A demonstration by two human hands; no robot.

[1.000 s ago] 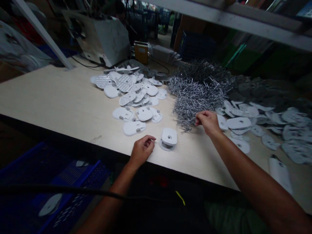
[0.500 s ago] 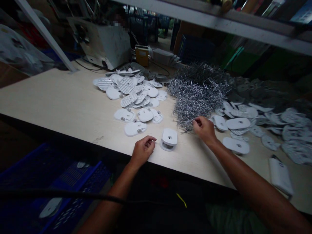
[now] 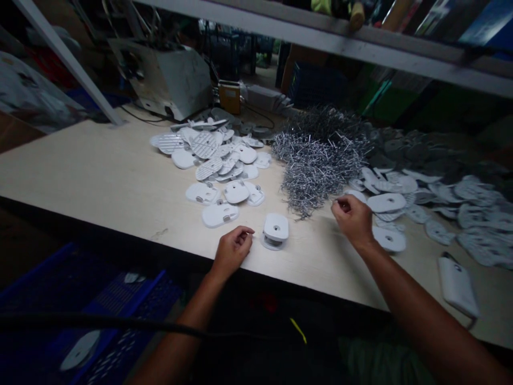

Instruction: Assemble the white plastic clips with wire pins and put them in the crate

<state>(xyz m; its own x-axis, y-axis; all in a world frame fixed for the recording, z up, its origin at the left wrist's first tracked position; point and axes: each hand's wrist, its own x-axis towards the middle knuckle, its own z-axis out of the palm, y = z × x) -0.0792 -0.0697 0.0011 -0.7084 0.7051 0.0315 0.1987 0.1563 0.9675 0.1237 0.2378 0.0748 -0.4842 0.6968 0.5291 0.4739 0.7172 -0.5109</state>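
Note:
A white oval assembly (image 3: 276, 227) of two stacked plates with a gap between them stands near the table's front edge. Just left of it, my left hand (image 3: 233, 250) rests by the table with its fingers curled inward; whatever they hold, if anything, is too small to make out. My right hand (image 3: 355, 219) is closed in a pinch above the table, right of a heap of thin metal pins (image 3: 316, 166). Its fingertips hide what may be between them. Loose white oval plates (image 3: 220, 215) lie beyond my left hand, and another plate (image 3: 388, 239) lies beside my right wrist.
A pile of white plates (image 3: 206, 144) lies at the back left, more plates (image 3: 476, 214) at the right. A white rectangular device (image 3: 458, 283) sits near the right front edge. Below the table's left side stands a blue crate (image 3: 152, 299). A shelf beam (image 3: 304, 40) crosses overhead.
My right hand has moved right, away from the edge of the pin heap, still pinched. The left hand keeps its place beside the white assembly. The view has shifted slightly.

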